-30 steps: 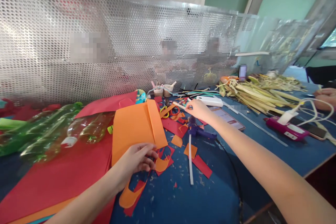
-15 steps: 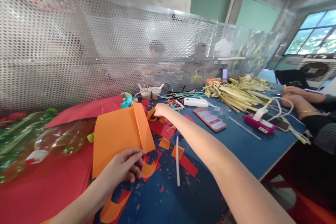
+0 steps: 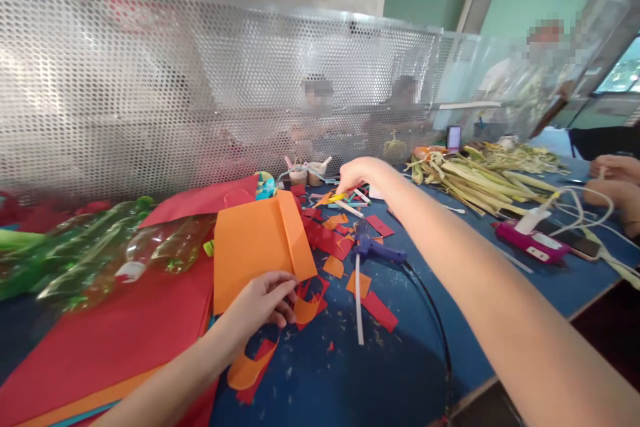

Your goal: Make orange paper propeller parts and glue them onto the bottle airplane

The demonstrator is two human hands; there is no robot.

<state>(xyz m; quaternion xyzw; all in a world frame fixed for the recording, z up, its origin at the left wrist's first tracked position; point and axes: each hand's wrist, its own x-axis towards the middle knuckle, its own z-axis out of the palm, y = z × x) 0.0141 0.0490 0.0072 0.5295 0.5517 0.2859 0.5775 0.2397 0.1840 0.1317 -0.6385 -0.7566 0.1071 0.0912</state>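
Note:
My left hand (image 3: pixel 267 297) lies at the lower corner of an orange foam-like sheet (image 3: pixel 253 253) with a folded right edge. Its fingers are loosely curled and apart from the thumb. My right hand (image 3: pixel 354 175) reaches to the back of the table, fingers bent down together over a small yellow piece (image 3: pixel 338 198) beside an orange scrap (image 3: pixel 324 201). Whatever those fingertips grip is hidden. Between my arms lie red scraps (image 3: pixel 379 311), a cut orange piece (image 3: pixel 245 372), a blue glue gun (image 3: pixel 383 251) with a black cord, and a long white stick (image 3: pixel 359 313).
Red sheets (image 3: pixel 125 340) and green plastic bottles (image 3: pixel 95 247) cover the left side. A perforated screen (image 3: pixel 210 93) stands behind. Dried leaf strips (image 3: pixel 475 180), a magenta power strip (image 3: pixel 533 242) with cables and another person's hands (image 3: pixel 613 180) are on the right.
My view has turned right. My right hand has moved farther back and right among the scraps, uncovering the glue gun; its arm now hides the phone. My left hand stays by the orange sheet.

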